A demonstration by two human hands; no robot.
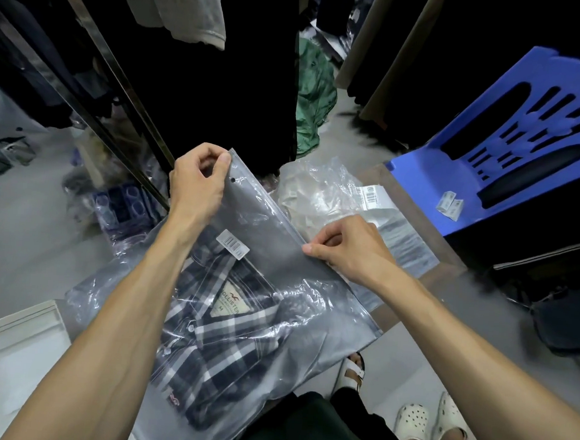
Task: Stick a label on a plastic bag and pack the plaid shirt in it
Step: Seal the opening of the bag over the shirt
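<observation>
A clear plastic bag [273, 239] lies tilted in front of me, held off my lap. The folded plaid shirt [219, 331], dark blue and white with a collar tag, sits inside its lower part. A white barcode label [234, 244] is stuck on the bag's face above the collar. My left hand [198, 182] pinches the far corner of the bag's zip edge. My right hand [345, 247] pinches the same edge about halfway along it.
A blue plastic chair [513, 142] stands at the right with small label slips [450, 204] on its seat. Crumpled clear bags [321, 191] and another barcode label [369, 195] lie behind the bag. Dark clothes hang ahead on a rack. A white box [16, 334] sits at lower left. Sandalled feet are at the lower right.
</observation>
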